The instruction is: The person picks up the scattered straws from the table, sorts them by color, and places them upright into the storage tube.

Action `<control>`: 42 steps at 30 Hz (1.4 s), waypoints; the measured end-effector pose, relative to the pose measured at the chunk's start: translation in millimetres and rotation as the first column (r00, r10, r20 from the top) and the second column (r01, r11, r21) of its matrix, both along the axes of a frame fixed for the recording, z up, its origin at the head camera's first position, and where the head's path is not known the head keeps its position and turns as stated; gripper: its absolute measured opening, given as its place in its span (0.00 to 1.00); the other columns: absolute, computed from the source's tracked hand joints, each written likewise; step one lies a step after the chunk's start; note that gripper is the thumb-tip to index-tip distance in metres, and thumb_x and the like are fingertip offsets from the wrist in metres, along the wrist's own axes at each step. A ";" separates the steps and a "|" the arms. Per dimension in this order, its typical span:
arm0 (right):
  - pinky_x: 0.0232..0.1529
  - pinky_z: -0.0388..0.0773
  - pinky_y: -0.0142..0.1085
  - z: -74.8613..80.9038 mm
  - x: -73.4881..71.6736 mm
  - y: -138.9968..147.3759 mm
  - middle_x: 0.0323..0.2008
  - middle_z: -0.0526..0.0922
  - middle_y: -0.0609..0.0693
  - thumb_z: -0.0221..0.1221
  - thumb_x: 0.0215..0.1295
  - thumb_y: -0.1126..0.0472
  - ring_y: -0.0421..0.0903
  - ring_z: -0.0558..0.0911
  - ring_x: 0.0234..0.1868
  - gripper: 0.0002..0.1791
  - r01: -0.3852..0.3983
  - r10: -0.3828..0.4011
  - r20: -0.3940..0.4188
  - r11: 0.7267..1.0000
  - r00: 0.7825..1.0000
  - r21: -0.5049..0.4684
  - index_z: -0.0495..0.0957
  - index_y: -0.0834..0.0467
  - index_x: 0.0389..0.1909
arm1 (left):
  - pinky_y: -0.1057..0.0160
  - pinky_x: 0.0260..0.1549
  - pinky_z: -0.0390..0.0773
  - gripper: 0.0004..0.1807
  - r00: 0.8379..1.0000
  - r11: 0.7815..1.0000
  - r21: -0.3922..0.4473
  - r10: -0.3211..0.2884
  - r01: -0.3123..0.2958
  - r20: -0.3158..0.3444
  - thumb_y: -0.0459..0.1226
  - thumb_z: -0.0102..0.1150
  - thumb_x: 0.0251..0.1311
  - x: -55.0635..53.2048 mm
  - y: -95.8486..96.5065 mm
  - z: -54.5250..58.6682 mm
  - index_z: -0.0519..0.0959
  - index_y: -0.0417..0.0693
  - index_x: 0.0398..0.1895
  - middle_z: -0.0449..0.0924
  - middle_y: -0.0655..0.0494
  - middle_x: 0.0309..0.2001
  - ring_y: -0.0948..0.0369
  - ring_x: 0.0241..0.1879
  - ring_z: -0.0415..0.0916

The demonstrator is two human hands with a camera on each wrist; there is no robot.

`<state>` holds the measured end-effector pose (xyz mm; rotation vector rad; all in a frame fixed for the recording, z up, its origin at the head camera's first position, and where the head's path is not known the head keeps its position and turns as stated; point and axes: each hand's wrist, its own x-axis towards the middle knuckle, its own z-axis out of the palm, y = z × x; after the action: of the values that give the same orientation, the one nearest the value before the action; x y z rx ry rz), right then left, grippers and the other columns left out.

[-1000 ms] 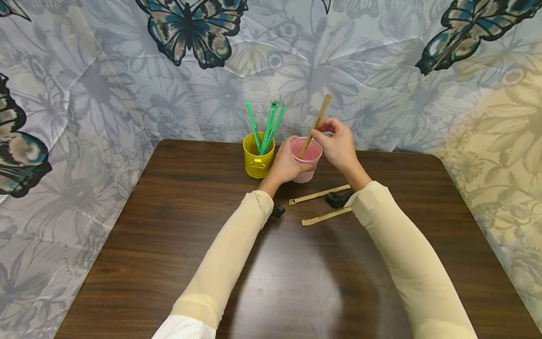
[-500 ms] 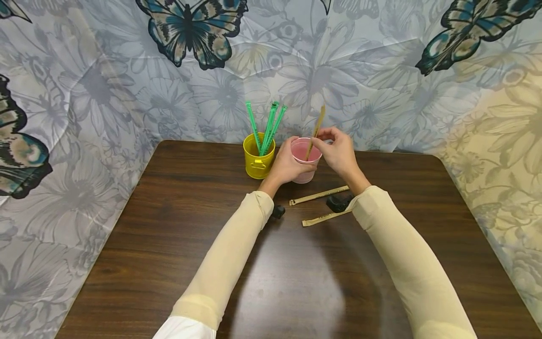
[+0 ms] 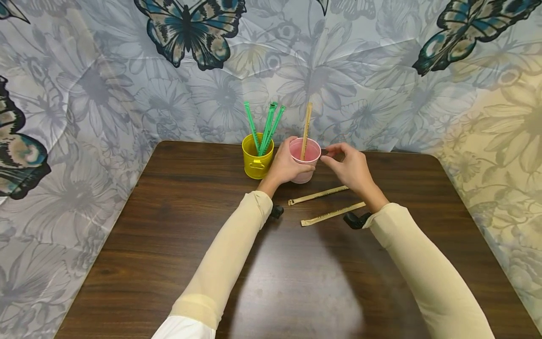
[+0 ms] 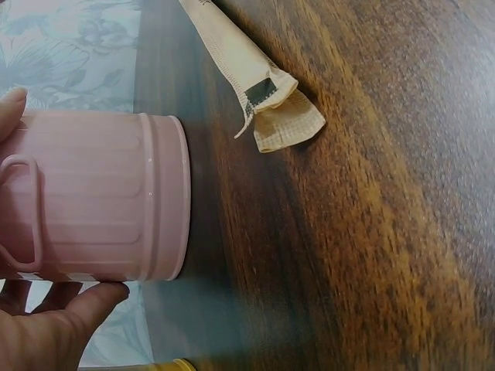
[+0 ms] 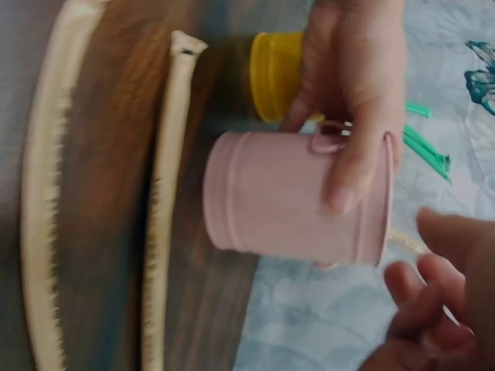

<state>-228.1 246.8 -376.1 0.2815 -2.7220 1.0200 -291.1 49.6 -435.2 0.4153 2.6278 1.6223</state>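
My left hand (image 3: 287, 165) grips a small pink bucket (image 3: 302, 177) from its left side, thumb across the front. A slim tan paper-wrapped stick (image 3: 307, 123) leans upright inside the bucket, its top well above the rim. To the right of the rim, my right hand (image 3: 351, 168) hovers with loosely bent fingers and holds nothing. Its thumb stands apart from the other fingers in the right wrist view. Two more tan paper-wrapped sticks lie on the table in front of the bucket, a farther one (image 3: 317, 195) and a nearer one (image 3: 332, 214).
A yellow bucket (image 3: 257, 170) with several slim green sticks (image 3: 267, 129) stands just left of my left hand. Dark wrist cameras sit at both cuffs. The brown table (image 3: 169, 226) meets a butterfly-patterned cloth (image 3: 106, 94) at the back.
My right hand has lowered the paper-wrapped stick into the pink bucket, let go and moved away to the right and nearer. My left hand keeps its hold on the bucket.
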 end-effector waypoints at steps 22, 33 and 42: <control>0.53 0.79 0.51 -63.8 47.8 34.8 0.44 0.86 0.52 0.74 0.58 0.58 0.55 0.84 0.51 0.13 -0.401 0.330 0.289 0.886 0.898 0.234 0.85 0.56 0.42 | 0.55 0.68 0.73 0.59 1.000 1.000 -0.008 0.010 -0.010 -0.013 0.47 0.84 0.42 -0.3 1.0 -2.9 0.56 0.58 0.77 0.68 0.53 0.69 0.56 0.66 0.71; 0.48 0.78 0.46 -77.3 45.5 34.5 0.40 0.82 0.49 0.72 0.60 0.61 0.49 0.81 0.44 0.06 -0.430 0.367 0.261 0.867 0.893 0.253 0.84 0.52 0.35 | 0.55 0.68 0.74 0.59 1.000 1.000 -0.023 0.012 -0.013 -0.015 0.48 0.84 0.42 -1.1 -0.7 0.6 0.57 0.59 0.77 0.68 0.53 0.68 0.55 0.66 0.71; 0.47 0.78 0.45 -75.7 47.4 33.9 0.38 0.82 0.48 0.70 0.62 0.62 0.47 0.81 0.43 0.05 -0.410 0.375 0.183 0.882 0.909 0.230 0.82 0.51 0.33 | 0.55 0.67 0.75 0.58 1.000 1.000 -0.015 0.005 -0.006 -0.014 0.47 0.83 0.42 -0.9 -2.3 0.1 0.57 0.57 0.77 0.68 0.53 0.68 0.55 0.66 0.72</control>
<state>-180.7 280.7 -451.8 0.8766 -2.9965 0.7778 -292.0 47.3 -435.2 0.4202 2.6512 1.6066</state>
